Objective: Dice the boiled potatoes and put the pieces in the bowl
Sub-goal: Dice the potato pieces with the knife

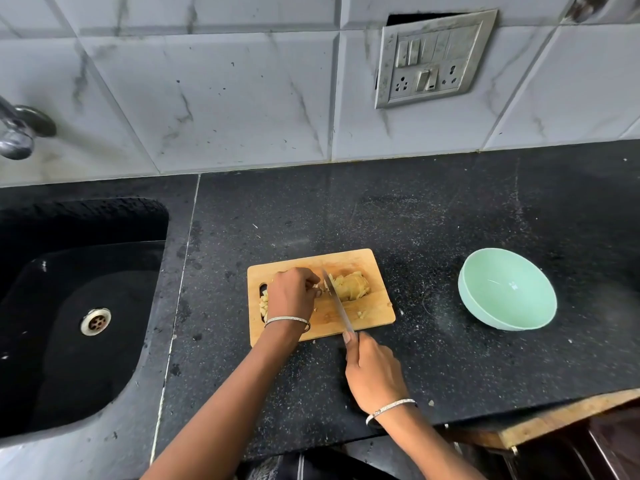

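The potato [350,288], already cut into slices that lean together, lies on the far middle of the board [375,315], and a few loose pieces [264,304] are seen at the board's left edge, partly hidden by the wrist. The knife [337,306] is set across the potato's left end, its tip pointing away from the person. The cut is judged best made by steady downward pressure rather than sawing, since boiled flesh is likely to crumble; even spacing should be kept so that the dice come out alike. The potato's left end is held by the curled fingertips of the left hand [291,296], just beside the blade, and they should be kept tucked back from the edge. The knife's handle is gripped by the right hand [372,372], nearer the person, with the forefinger laid along the spine. The bowl [485,315], which holds nothing yet, stands on the tabletop [433,220] well to the right of both hands.
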The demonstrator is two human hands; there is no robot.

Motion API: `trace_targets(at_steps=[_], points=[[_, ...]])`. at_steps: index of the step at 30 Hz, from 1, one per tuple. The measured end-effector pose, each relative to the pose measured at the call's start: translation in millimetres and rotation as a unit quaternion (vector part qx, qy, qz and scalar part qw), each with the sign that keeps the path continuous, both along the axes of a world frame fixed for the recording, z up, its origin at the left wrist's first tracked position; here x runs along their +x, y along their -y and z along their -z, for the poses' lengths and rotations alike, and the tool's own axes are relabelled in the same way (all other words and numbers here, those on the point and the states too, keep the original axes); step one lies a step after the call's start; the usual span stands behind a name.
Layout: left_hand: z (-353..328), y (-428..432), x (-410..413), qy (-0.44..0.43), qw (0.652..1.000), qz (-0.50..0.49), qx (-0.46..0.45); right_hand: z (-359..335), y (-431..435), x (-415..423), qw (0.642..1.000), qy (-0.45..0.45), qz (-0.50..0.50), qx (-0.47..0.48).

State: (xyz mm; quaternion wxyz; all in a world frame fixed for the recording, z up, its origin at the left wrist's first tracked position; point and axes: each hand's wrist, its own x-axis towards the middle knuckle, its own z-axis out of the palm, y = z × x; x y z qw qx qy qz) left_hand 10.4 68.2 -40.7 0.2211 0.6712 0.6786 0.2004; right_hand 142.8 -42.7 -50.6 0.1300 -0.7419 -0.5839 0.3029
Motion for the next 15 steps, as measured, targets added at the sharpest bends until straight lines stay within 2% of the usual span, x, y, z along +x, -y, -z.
trace_targets(at_steps=[5,10,15], points=[[1.1,0.9,-0.6,-0.014,1.000,0.007,-0.013,-3.7,-3.1,-2.3,1.000,0.006,-0.006,0.009],[6.5,-1.3,1.9,-0.056,0.997,0.050,0.011,-3.3,-3.8,0.1,1.000,0.001,0.000,0.003],[8.6,-3.8,-0.5,-0.071,0.997,0.013,0.033,-3.3,-3.8,-0.3,1.000,0.007,0.001,-0.012]])
